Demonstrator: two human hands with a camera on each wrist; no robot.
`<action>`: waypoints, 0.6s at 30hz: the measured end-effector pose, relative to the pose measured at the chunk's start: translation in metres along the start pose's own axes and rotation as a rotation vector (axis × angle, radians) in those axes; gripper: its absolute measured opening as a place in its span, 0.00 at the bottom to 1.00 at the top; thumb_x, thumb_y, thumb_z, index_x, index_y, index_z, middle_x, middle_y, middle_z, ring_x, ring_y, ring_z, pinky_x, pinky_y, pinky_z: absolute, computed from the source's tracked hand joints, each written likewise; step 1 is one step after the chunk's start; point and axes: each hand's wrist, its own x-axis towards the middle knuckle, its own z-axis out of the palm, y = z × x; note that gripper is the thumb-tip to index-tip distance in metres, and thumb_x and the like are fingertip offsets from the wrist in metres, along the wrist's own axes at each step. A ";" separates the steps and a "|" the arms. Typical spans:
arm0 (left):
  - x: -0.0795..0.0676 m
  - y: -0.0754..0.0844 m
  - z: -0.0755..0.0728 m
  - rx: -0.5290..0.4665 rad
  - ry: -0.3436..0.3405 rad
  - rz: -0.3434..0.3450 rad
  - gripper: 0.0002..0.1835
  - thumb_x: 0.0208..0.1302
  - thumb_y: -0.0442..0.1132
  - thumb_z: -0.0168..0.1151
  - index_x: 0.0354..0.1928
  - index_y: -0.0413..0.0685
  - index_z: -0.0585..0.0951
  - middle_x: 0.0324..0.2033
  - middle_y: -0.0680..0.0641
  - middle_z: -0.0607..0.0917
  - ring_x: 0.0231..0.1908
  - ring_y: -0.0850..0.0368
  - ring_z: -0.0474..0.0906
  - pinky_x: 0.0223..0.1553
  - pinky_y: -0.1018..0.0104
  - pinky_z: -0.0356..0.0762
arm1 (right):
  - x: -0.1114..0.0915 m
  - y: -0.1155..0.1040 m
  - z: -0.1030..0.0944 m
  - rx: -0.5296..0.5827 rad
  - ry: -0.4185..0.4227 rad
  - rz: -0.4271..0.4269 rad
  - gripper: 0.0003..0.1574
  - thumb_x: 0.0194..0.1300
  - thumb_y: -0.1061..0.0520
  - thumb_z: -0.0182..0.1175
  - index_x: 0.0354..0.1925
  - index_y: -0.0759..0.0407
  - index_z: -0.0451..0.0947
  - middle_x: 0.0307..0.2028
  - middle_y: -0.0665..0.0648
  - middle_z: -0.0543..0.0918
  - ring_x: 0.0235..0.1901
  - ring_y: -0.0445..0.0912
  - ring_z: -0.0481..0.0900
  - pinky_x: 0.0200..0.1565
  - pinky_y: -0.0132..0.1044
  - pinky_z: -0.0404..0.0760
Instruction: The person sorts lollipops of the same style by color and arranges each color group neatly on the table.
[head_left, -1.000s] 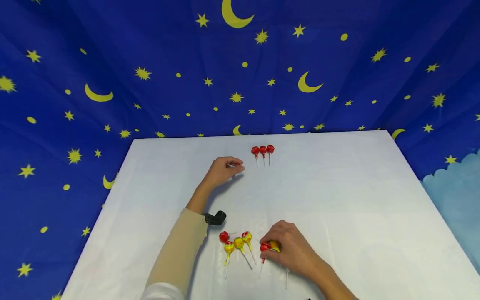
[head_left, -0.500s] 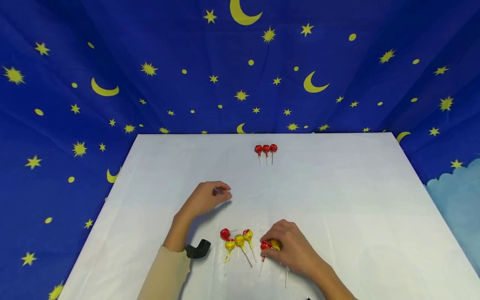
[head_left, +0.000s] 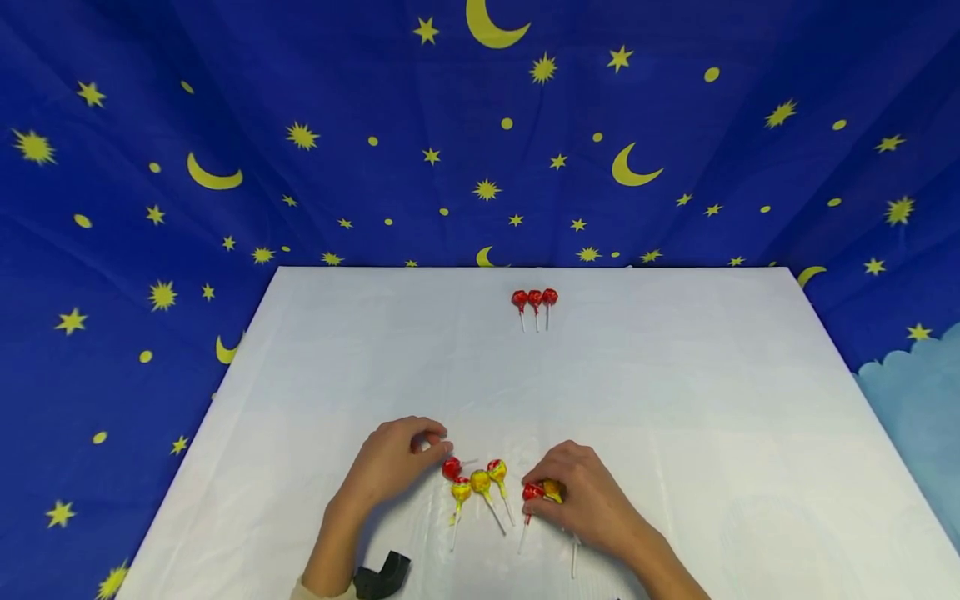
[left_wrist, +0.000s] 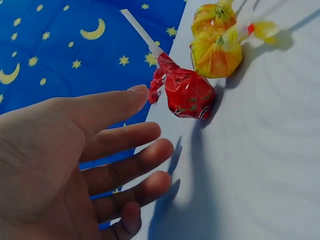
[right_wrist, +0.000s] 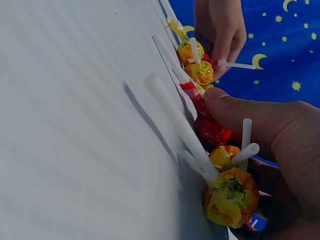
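My left hand is beside a red lollipop, its fingers loosely bent and holding nothing. In the left wrist view the thumb tip comes right up to that lollipop's twisted red wrapper. To the right, my right hand pinches another red lollipop between thumb and fingers. A yellow lollipop is partly covered by the same hand; in the right wrist view, yellow-wrapped lollipops lie against its curled fingers. Between the hands are three yellow lollipops, sticks towards me.
Three red lollipops lie in a neat row near the far edge of the white table. A blue curtain with yellow moons and stars hangs behind. A black wrist device is on my left arm.
My left hand has come back from near the far red row, down to the red lollipop on the near left. My right hand has stayed in place on its lollipop.
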 end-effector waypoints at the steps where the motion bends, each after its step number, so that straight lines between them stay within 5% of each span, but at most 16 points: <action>1: -0.003 0.000 0.001 -0.018 0.008 0.001 0.13 0.60 0.55 0.66 0.43 0.59 0.85 0.29 0.67 0.79 0.28 0.66 0.72 0.32 0.64 0.70 | 0.000 0.000 0.000 0.003 0.001 0.002 0.15 0.45 0.45 0.77 0.34 0.43 0.86 0.33 0.32 0.80 0.41 0.36 0.74 0.49 0.46 0.70; 18: -0.017 -0.006 0.013 -0.104 0.017 -0.024 0.16 0.54 0.58 0.69 0.40 0.61 0.86 0.32 0.66 0.80 0.30 0.67 0.73 0.33 0.65 0.72 | -0.001 0.002 0.000 0.008 0.016 0.008 0.15 0.46 0.45 0.76 0.34 0.43 0.86 0.33 0.32 0.80 0.42 0.36 0.73 0.50 0.44 0.68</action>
